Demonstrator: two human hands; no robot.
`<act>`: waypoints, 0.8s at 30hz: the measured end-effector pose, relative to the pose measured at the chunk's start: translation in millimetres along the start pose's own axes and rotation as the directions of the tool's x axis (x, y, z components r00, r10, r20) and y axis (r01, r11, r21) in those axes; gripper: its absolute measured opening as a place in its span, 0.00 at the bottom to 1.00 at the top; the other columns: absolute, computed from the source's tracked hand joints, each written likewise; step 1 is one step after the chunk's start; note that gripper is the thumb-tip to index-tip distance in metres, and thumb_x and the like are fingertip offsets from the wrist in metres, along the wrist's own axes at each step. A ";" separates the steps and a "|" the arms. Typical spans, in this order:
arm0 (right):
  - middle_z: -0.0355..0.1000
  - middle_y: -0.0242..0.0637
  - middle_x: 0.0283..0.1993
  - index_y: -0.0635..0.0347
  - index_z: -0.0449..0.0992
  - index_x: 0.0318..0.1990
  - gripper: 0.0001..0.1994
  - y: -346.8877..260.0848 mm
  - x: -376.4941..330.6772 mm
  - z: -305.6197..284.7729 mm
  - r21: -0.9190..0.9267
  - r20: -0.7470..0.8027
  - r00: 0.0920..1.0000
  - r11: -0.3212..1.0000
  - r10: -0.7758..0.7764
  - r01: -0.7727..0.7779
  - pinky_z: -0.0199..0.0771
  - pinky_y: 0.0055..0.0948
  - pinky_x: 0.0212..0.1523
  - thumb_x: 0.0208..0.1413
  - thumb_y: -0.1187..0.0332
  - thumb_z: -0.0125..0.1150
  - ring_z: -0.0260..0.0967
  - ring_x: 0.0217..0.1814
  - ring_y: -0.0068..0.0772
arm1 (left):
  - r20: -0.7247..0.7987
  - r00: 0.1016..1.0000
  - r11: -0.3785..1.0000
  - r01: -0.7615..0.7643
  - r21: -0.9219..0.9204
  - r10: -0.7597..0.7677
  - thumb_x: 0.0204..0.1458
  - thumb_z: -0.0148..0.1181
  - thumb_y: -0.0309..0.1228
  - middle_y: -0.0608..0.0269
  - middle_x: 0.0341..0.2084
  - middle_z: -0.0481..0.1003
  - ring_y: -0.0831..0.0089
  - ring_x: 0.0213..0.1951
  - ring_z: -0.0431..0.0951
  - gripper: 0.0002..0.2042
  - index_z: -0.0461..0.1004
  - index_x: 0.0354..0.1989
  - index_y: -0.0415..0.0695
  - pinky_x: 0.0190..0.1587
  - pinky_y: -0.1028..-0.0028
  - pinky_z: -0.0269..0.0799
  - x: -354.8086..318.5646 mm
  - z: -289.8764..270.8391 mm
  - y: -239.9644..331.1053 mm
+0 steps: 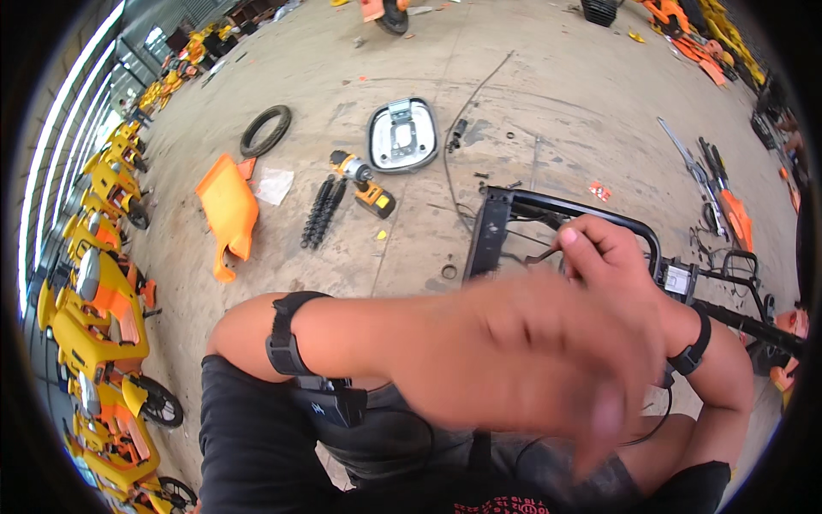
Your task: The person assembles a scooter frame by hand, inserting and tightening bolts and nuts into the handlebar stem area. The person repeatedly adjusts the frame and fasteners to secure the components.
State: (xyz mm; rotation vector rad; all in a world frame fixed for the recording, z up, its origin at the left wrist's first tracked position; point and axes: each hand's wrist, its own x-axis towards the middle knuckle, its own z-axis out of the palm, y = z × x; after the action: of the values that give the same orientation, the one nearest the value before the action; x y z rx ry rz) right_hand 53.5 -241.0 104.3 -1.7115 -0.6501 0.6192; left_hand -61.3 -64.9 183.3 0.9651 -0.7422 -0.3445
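The head-worn fisheye camera looks down and forward from the person's head, very near the bare, blurred left hand (531, 355), taking in the wide grey concrete floor (334, 81) out to the yellow-and-orange scooters (107, 295) that curve along its dark round left rim.

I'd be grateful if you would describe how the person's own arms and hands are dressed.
The left hand, blurred, and the right hand wear no gloves. A black strap with a dark buckle circles the left forearm, and a narrow black band circles the right one. Loose black fabric sleeves leave both forearms bare.
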 end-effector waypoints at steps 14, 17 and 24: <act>0.73 0.45 0.24 0.68 0.76 0.34 0.18 0.4 25.9 -0.6 0.026 0.013 0.995 0.995 -0.096 0.096 0.70 0.34 0.29 0.66 0.58 0.57 0.67 0.23 0.31 | -0.963 0.173 0.856 0.508 -0.095 -0.209 0.66 0.39 0.51 0.62 0.34 0.77 0.69 0.37 0.77 0.25 0.75 0.41 0.42 0.44 0.70 0.72 -28.7 -143.1 -100.4; 0.74 0.50 0.26 0.69 0.76 0.33 0.18 2.1 37.1 0.5 0.095 0.060 0.987 0.985 -0.148 0.141 0.71 0.39 0.32 0.64 0.58 0.56 0.71 0.26 0.46 | -0.932 0.184 0.854 0.484 -0.190 -0.311 0.66 0.31 0.55 0.61 0.25 0.75 0.67 0.29 0.77 0.30 0.72 0.34 0.42 0.36 0.67 0.75 -13.8 -129.9 -94.4; 0.76 0.57 0.34 0.67 0.80 0.39 0.16 -0.9 46.9 1.9 0.092 0.106 0.959 0.963 -0.261 0.252 0.75 0.44 0.40 0.62 0.62 0.53 0.75 0.38 0.59 | -0.941 0.187 0.826 0.547 -0.137 -0.281 0.64 0.25 0.60 0.55 0.29 0.77 0.67 0.30 0.78 0.36 0.73 0.40 0.39 0.35 0.70 0.74 -6.5 -120.7 -92.9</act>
State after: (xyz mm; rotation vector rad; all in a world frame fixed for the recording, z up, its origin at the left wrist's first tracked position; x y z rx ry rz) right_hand 85.3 -206.6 101.5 -1.4951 -0.9042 0.5560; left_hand 24.2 -37.1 60.0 1.3800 0.6743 -0.0919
